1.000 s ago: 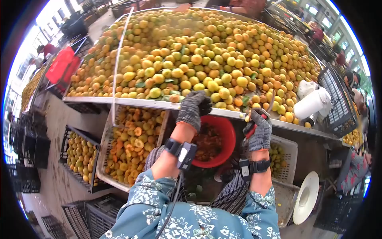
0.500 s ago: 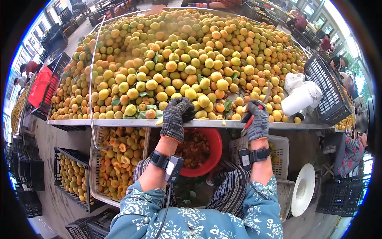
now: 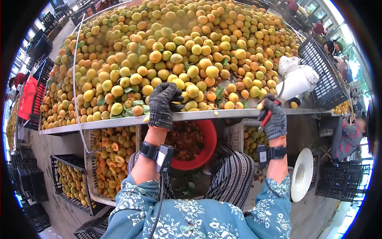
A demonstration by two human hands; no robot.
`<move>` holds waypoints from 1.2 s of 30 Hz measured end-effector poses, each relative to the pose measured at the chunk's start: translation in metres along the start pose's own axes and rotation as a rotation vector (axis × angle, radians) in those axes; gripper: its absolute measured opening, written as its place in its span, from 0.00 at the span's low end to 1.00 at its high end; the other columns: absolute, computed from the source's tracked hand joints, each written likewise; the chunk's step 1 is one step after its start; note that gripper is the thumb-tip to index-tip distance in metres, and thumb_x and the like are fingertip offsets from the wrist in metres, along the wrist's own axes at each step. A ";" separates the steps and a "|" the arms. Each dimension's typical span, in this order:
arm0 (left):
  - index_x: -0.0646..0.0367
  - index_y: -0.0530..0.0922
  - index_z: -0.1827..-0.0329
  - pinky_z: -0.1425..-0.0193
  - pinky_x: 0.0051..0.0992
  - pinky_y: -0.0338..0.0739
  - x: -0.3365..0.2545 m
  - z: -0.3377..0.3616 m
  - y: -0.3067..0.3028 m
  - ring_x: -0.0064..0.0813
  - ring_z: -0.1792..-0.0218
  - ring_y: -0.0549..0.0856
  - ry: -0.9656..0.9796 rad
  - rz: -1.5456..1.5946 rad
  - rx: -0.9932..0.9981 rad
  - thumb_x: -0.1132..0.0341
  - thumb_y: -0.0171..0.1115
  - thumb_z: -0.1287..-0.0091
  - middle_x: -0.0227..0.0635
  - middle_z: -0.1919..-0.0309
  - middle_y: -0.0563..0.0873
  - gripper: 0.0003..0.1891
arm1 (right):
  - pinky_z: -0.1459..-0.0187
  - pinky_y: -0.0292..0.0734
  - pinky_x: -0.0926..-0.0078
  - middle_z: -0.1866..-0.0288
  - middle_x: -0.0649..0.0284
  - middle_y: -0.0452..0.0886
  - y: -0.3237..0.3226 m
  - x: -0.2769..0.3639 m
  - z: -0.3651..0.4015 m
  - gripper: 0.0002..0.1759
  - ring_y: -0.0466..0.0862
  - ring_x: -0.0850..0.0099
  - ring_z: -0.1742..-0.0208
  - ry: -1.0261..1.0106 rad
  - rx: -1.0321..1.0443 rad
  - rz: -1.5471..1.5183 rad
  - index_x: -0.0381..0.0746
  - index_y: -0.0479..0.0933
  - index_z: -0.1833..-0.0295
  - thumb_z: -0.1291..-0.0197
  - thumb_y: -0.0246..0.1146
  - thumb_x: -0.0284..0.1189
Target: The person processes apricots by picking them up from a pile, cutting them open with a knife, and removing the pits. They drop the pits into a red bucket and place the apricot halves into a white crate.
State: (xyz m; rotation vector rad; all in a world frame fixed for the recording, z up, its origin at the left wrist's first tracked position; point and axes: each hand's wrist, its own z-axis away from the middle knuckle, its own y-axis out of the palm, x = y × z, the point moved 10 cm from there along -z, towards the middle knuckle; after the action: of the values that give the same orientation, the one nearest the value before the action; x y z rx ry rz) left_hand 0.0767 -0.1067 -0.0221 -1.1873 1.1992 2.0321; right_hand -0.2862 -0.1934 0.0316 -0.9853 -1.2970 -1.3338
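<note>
My left hand [image 3: 164, 104], in a dark grey knit glove, is closed with its fingers curled at the near edge of a heap of apricots [image 3: 192, 91]; what it holds is hidden. To the right, my gloved right hand [image 3: 275, 119] is wrapped round a red-handled tool [image 3: 264, 118] with slim metal ends, held over the table's metal rim [image 3: 234, 113]. A small pale yellow piece [image 3: 260, 105] shows at its thumb side. Beneath the rim, between my hands, a red basin [image 3: 211, 139] holds brownish fruit pieces.
A white jug-like container [image 3: 299, 81] and a black crate [image 3: 323, 75] stand at the table's right. Below left are a pale crate of split apricots [image 3: 115, 163] and a black crate [image 3: 71, 157]. A white hat [image 3: 302, 175] lies low right. Other people [image 3: 350, 133] sit nearby.
My view has shifted a little, moving the table left and up in the picture. My right hand has moved right with the tool, away from the apricots. The left hand stays near the same fruit.
</note>
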 end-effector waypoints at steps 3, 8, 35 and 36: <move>0.60 0.77 0.56 0.78 0.19 0.80 -0.002 -0.004 0.001 0.24 0.70 0.86 0.013 -0.014 -0.007 0.63 0.61 0.32 0.34 0.66 0.84 0.10 | 0.80 0.74 0.84 0.71 0.62 0.81 0.043 -0.021 0.034 0.13 0.78 0.77 0.81 0.159 0.116 -0.039 0.36 0.76 0.56 0.46 0.66 0.29; 0.60 0.77 0.55 0.80 0.19 0.80 -0.003 -0.006 0.003 0.23 0.70 0.86 0.032 -0.041 0.014 0.62 0.61 0.32 0.35 0.66 0.84 0.11 | 0.80 0.72 0.85 0.71 0.62 0.83 0.109 -0.038 0.072 0.11 0.79 0.79 0.80 0.252 0.338 0.138 0.34 0.80 0.59 0.48 0.66 0.27; 0.62 0.76 0.54 0.82 0.18 0.77 -0.007 -0.006 0.010 0.25 0.74 0.85 0.014 -0.091 0.019 0.66 0.64 0.35 0.36 0.67 0.83 0.11 | 0.47 0.75 0.59 0.55 0.48 0.82 0.029 -0.017 -0.138 0.21 0.82 0.53 0.50 -0.094 -0.113 1.528 0.43 0.80 0.53 0.53 0.70 0.39; 0.62 0.76 0.54 0.83 0.18 0.77 -0.009 -0.005 0.012 0.25 0.74 0.85 0.026 -0.082 0.028 0.65 0.64 0.36 0.37 0.67 0.82 0.12 | 0.47 0.75 0.58 0.54 0.48 0.82 0.036 -0.018 -0.138 0.21 0.81 0.53 0.50 -0.118 -0.084 1.591 0.43 0.79 0.52 0.53 0.69 0.38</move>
State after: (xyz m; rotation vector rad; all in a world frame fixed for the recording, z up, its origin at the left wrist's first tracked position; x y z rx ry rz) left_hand 0.0740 -0.1167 -0.0106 -1.2328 1.1674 1.9396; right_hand -0.2367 -0.3255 0.0071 -1.5924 -0.1980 -0.0655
